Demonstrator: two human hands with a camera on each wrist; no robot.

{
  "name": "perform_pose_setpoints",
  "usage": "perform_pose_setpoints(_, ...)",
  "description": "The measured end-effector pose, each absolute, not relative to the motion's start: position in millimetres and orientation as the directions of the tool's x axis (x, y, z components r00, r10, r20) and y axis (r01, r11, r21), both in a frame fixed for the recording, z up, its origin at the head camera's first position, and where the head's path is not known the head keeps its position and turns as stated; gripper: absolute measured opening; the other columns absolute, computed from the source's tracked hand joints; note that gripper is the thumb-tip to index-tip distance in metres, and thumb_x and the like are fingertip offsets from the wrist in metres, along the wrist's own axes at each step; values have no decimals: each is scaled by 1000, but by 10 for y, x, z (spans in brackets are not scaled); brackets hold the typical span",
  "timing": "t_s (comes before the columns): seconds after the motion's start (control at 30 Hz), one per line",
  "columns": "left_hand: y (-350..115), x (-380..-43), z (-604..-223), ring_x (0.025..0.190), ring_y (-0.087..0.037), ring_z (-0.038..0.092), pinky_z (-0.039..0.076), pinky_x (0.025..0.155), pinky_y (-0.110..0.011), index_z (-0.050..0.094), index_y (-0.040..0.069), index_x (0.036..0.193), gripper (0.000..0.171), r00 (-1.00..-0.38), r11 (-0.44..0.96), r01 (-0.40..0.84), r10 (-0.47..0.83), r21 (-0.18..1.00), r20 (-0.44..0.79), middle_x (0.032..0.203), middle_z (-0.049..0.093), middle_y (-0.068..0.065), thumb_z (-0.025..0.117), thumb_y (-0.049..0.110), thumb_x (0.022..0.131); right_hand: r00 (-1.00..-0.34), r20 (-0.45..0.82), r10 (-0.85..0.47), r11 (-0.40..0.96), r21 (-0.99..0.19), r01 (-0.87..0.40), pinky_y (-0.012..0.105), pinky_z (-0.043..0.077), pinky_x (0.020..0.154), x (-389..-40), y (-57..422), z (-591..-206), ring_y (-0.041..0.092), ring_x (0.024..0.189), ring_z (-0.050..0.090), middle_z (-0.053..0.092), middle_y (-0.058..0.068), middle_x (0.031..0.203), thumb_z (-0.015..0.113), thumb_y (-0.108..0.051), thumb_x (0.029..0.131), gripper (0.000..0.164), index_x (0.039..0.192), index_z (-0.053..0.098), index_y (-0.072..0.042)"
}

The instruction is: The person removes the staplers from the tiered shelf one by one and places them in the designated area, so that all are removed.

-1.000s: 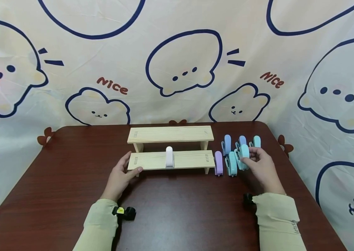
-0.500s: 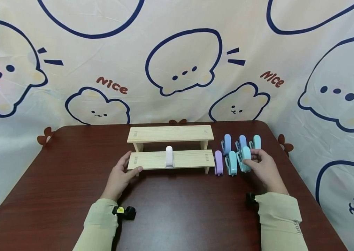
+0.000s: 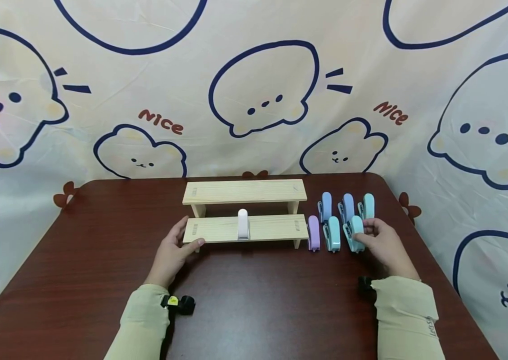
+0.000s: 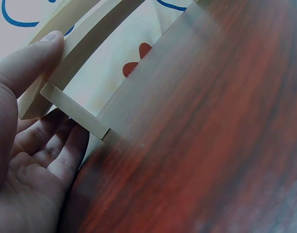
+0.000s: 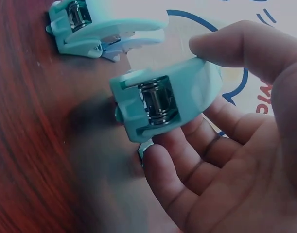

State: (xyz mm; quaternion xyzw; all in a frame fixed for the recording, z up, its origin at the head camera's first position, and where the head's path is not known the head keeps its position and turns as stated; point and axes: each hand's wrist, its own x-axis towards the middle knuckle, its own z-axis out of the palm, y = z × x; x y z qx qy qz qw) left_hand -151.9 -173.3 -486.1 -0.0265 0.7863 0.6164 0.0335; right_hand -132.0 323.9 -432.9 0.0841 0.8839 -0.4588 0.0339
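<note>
My left hand (image 3: 174, 256) grips the left end of the front wooden shelf (image 3: 218, 230); in the left wrist view the thumb (image 4: 46, 48) lies over the board's edge and the fingers are behind its leg. A white clip (image 3: 243, 225) stands on that board near its middle. To the right of the shelf, my right hand (image 3: 384, 245) holds a teal clip (image 3: 354, 235), at the front right of a group of clips. Seen from the right wrist, the teal clip (image 5: 182, 94) sits between thumb and fingers, its metal spring showing.
A second wooden shelf (image 3: 245, 191) stands behind the front one. Beside them are a purple clip (image 3: 313, 233), another teal clip (image 3: 332, 234), two blue clips (image 3: 326, 207) and a mint clip (image 3: 368, 206) at the back right. A patterned cloth hangs behind the brown table (image 3: 245, 305).
My right hand has moved right and slightly toward me with the teal clip, uncovering more of the blue clip behind. The left hand has stayed on the shelf.
</note>
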Motion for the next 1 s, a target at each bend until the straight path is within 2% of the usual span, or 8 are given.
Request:
perform_pose_setpoints(0.3,-1733,-1520,-4856,117,-25,54,51,78,-19,24,14,161,93,-997,225,-79,1,971,-82,151,47,-14,81,24,87,-978,-178,106,575,-791,207,26,51,74,-1311,3293,-4354,29,103,51,55,23,122,68,-25,96,59,140,45,7)
perform_pose_setpoints(0.5,-1733,-1517,-4859,117,-25,54,52,78,-19,23,14,161,93,-997,219,-78,7,973,-82,151,46,-15,81,23,88,-973,-197,116,561,-795,228,30,52,75,-1311,3324,-4396,28,99,52,55,22,121,67,-24,96,59,140,44,7)
perform_pose_setpoints(0.83,-1732,-1515,-4856,119,-26,53,52,78,-19,24,14,161,93,-997,229,-80,3,970,-83,152,46,-14,81,24,87,-975,-189,121,556,-801,224,30,52,71,-1309,3365,-4441,23,92,54,56,21,117,68,-23,95,57,138,46,7)
perform_pose_setpoints(1.0,-1734,-1516,-4839,123,-27,51,51,79,-17,24,15,161,94,-996,236,-91,2,967,-94,154,44,-14,81,25,87,-974,-184,133,557,-799,227,28,52,72,-1314,3394,-4463,24,93,55,56,21,120,68,-24,96,58,140,45,7)
